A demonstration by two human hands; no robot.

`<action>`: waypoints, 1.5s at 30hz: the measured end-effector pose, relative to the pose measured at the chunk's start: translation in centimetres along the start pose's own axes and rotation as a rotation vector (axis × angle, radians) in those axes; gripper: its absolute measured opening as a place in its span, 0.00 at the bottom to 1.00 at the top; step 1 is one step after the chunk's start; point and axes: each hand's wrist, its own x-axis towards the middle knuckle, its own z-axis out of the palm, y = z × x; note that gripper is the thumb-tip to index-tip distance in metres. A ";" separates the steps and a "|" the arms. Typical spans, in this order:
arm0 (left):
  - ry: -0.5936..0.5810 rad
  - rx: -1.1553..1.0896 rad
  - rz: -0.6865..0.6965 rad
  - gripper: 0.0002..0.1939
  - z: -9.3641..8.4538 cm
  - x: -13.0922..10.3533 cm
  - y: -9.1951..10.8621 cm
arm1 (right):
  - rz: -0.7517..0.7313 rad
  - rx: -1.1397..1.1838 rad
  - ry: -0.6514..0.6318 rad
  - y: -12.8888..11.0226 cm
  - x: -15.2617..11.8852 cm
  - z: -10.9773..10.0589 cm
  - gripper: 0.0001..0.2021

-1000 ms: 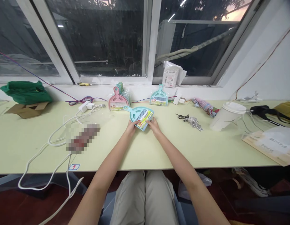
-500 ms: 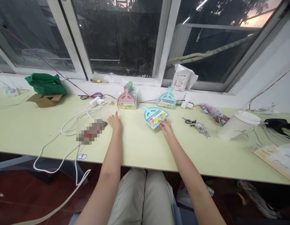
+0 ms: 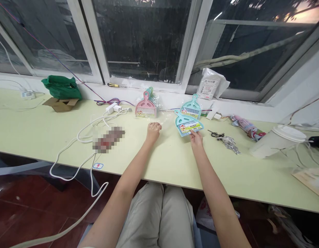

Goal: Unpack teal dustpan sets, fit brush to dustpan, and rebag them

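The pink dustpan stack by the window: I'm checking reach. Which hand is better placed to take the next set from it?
Probably left. The left hand lies curled on the table just below the pink stack, holding nothing, while the right hand is on the blue dustpan.

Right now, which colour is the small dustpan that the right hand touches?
Light blue dustpan, with a colourful label; the right hand touches its near edge. The head view shows it.

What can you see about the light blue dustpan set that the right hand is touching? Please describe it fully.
The light blue dustpan set looks like plastic, a small pan with a brush nested in it and a colourful paper label across its wide edge. Its handle points away toward the window. It lies on the pale green table, just before a second one leaning at the wall. The right hand touches its near edge with its fingertips.
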 end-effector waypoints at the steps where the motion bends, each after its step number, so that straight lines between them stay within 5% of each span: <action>1: -0.041 0.034 -0.014 0.11 0.4 0.0 -0.3 | -0.003 -0.001 0.007 -0.1 0.1 -0.1 0.17; 7: -0.191 0.516 -0.149 0.11 0.3 0.1 -1.3 | 0.091 -0.051 -0.023 -0.7 -0.1 -0.1 0.16; 10: -0.263 0.679 -0.173 0.19 0.1 0.2 -1.0 | 0.184 -0.131 -0.143 -1.2 -0.5 0.1 0.15; 13: -0.312 0.748 -0.228 0.10 -0.2 0.4 -1.1 | 0.294 -0.247 -0.268 -1.6 -1.1 0.4 0.15; 21: -0.060 0.768 -0.299 0.15 -1.2 0.8 -2.3 | 0.369 -0.336 -0.295 -2.4 -1.7 0.7 0.13; 28: 0.153 0.711 -0.300 0.12 -1.5 0.9 -2.1 | 0.388 -0.349 -0.488 -3.3 -2.3 0.8 0.12; 37: 0.225 0.602 -0.077 0.12 -0.6 0.8 -0.5 | 0.283 -0.125 -0.208 -0.2 -5.3 4.1 0.09; 42: 0.152 0.443 0.088 0.09 0.1 0.3 0.9 | 0.255 -0.079 -0.266 0.7 -6.4 4.5 0.11; 45: 0.229 0.357 0.083 0.09 0.0 0.2 1.8 | 0.199 -0.047 -0.269 0.7 -6.4 4.6 0.13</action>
